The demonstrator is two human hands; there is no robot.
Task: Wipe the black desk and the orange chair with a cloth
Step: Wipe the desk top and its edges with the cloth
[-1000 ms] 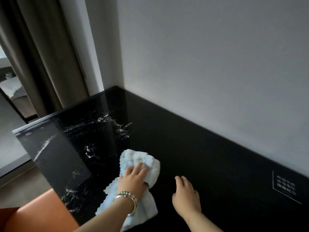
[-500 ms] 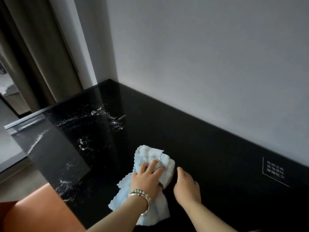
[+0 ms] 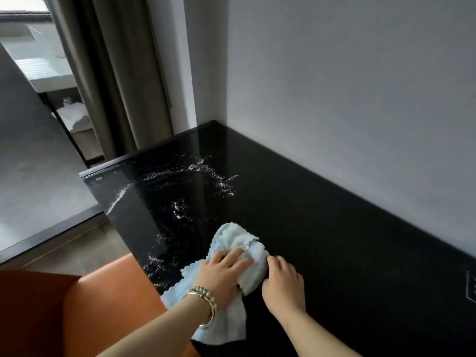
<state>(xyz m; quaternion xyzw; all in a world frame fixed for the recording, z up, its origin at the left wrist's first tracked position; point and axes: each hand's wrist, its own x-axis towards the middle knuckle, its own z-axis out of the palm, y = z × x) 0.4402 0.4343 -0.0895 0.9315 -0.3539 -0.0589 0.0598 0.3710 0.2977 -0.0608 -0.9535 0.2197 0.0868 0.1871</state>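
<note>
The orange chair [image 3: 98,305] is tucked nearest, unwiped. The cloth [image 3: 247,253] is pressed flat on the black desk [image 3: 334,228] under the left hand [image 3: 221,274]; the right hand [image 3: 280,284], apparently empty, rests beside. White residue [image 3: 206,173] lies beyond.

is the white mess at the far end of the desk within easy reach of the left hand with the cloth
Probably yes. The left hand presses the cloth flat on the desk, and only bare black surface lies between it and the white specks.
</note>
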